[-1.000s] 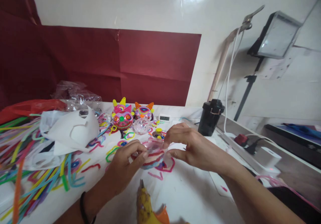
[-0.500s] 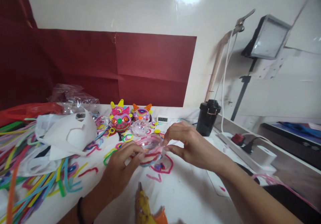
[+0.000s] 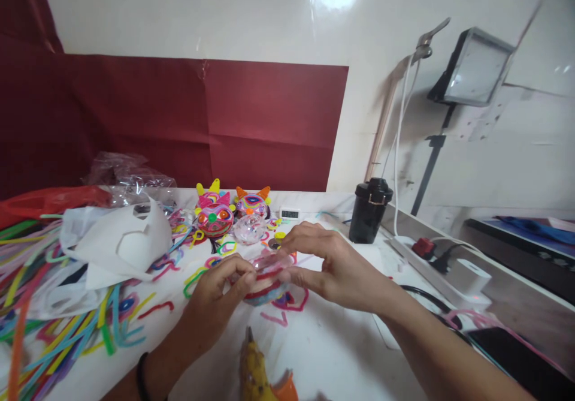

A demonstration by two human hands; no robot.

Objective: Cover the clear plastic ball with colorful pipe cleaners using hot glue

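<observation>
My left hand (image 3: 220, 296) and my right hand (image 3: 330, 266) hold a clear plastic ball (image 3: 266, 278) between them just above the white table (image 3: 341, 353). Red and blue fuzzy strips wrap the ball's lower half. My left fingers pinch its left side, my right thumb and fingers press its right side and top. A pink bent strip (image 3: 294, 300) lies on the table under it. A yellow glue gun (image 3: 254, 368) lies close in front of my hands.
Two finished decorated balls with ears (image 3: 214, 214) (image 3: 252, 202) and a bare clear ball (image 3: 249, 228) stand behind. Several coloured fuzzy sticks (image 3: 54, 305), white paper (image 3: 121, 239) and plastic bags fill the left. A black canister (image 3: 369, 210), power strip (image 3: 431, 263) and lamp stand at right.
The view has shifted slightly left. My hands have turned the ball a little and lowered it; my right fingers have spread flatter over its top.
</observation>
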